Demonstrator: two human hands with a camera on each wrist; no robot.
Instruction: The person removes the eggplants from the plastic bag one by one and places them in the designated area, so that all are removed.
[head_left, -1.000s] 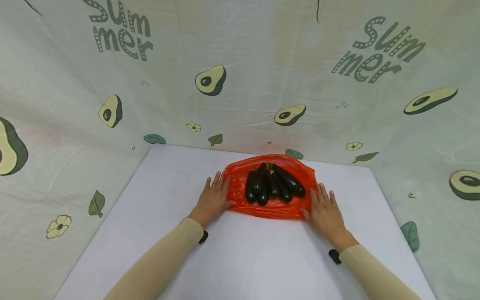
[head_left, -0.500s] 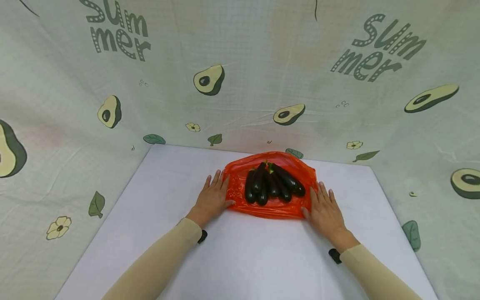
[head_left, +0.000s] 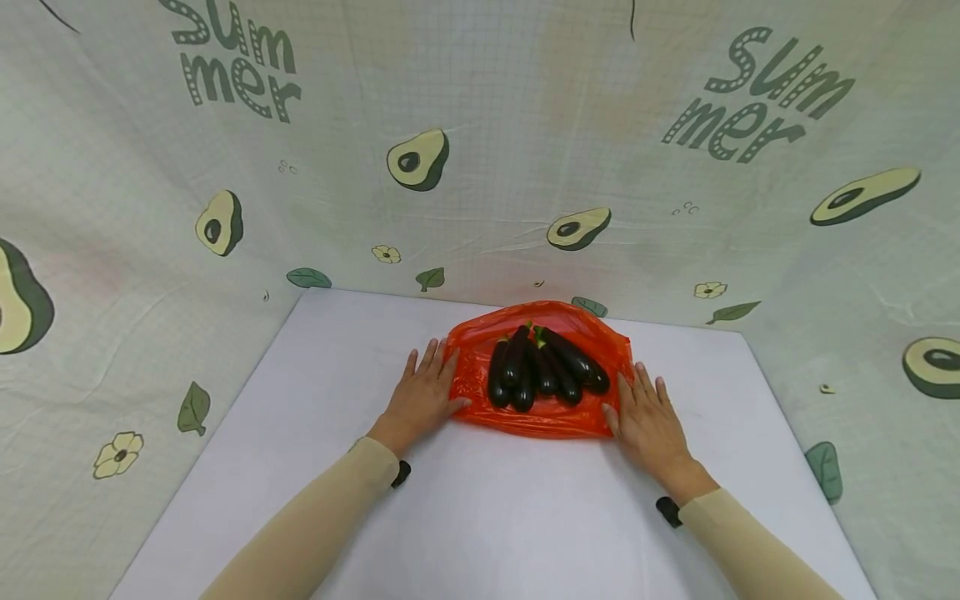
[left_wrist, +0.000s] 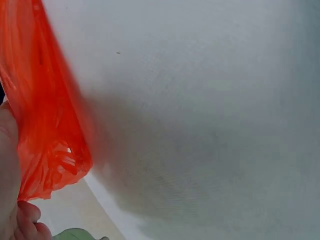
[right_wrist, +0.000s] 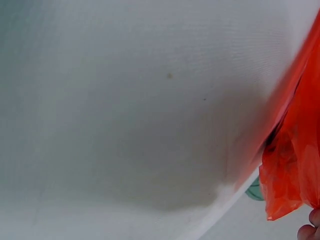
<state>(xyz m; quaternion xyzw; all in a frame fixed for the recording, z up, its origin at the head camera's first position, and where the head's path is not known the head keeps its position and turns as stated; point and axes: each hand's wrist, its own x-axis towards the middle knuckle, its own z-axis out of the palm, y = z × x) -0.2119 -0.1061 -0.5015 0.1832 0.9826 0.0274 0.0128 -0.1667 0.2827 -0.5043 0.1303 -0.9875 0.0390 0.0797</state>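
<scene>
An orange-red plastic bag (head_left: 517,427) lies spread near the back of the white table. Several dark, glossy eggplants (head_left: 577,358) rest in a cluster on it, most of their green stem ends toward the back. At the bag's left edge my left hand (head_left: 422,392) lies with straight fingers, its thumb touching the plastic. My right hand (head_left: 651,429) touches the right edge likewise, fingers extended. In the left wrist view only part of the hand and the crumpled bag side (left_wrist: 45,100) show. The right wrist view has the bag (right_wrist: 300,160) and a few fingertips (right_wrist: 309,232).
The white tabletop (head_left: 510,517) extends in front of the bag and to both sides. A printed cloth (head_left: 495,192) with avocados, leaves and lettering hangs behind and along the sides. Dark wrist straps (head_left: 669,512) show below the sleeves.
Both hands stay almost where they were, at the bag's sides. The bag's back edge sits slightly farther up, and the eggplants have shifted a touch to the left.
</scene>
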